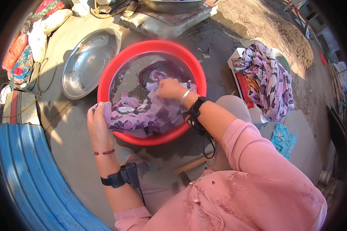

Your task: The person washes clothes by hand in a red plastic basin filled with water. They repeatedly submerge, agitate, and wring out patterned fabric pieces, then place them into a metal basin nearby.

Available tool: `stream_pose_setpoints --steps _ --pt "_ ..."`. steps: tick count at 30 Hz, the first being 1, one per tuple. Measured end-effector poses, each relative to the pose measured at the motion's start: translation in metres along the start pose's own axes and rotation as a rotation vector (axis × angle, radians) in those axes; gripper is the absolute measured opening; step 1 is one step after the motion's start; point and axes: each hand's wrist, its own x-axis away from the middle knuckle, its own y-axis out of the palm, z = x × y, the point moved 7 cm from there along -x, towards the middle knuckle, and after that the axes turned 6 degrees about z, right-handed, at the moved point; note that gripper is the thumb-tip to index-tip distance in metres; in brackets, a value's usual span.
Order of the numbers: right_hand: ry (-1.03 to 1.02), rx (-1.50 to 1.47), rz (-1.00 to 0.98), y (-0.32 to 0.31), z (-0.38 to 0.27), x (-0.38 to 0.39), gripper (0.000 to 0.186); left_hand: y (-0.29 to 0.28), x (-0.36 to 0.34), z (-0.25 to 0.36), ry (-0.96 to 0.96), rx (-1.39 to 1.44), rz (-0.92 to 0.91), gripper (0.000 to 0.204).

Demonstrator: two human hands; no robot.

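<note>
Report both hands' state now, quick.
Left hand: closed, holding one end of the purple floral cloth.
Right hand: closed, gripping the same cloth over the red basin.

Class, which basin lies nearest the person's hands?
The red basin, under the purple patterned cloth; the silvery left basin and silvery far basin are farther away.

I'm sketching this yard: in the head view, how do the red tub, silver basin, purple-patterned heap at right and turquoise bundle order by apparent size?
1. Red tub, largest
2. Silver basin and purple-patterned heap, too alike to rank
3. Turquoise bundle, clearly smallest
</note>
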Motion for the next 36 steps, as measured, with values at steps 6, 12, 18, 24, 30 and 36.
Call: stream_pose_setpoints --steps 6,12,18,24,30,36 --pt "-0.104 -0.745 -0.382 -0.055 -0.057 0.033 0.006 0.036 0.009 -0.005 0.149 -0.223 -0.153 0.038" --pt "-0.184 -1.107 -0.571 -0.076 -0.088 0.076 0.01 0.081 0.023 -0.02 0.264 -0.227 -0.362 0.061" --pt "-0.238 -1.097 -0.634 -0.076 -0.094 0.085 0.007 0.094 0.027 -0.034 0.053 -0.328 -0.46 0.033" --pt "0.067 -0.951 -0.5 -0.062 -0.069 0.073 0.024 0.085 0.018 -0.039 -0.046 0.059 -0.339 0.019" --pt "-0.342 -0.416 -0.33 -0.053 -0.082 0.073 0.042 0.083 0.016 -0.044 -0.098 0.245 -0.368 0.022" --pt "-0.267 -0.406 -0.181 -0.071 -0.076 0.058 0.017 0.074 0.009 -0.041 -0.111 0.285 -0.29 0.027"
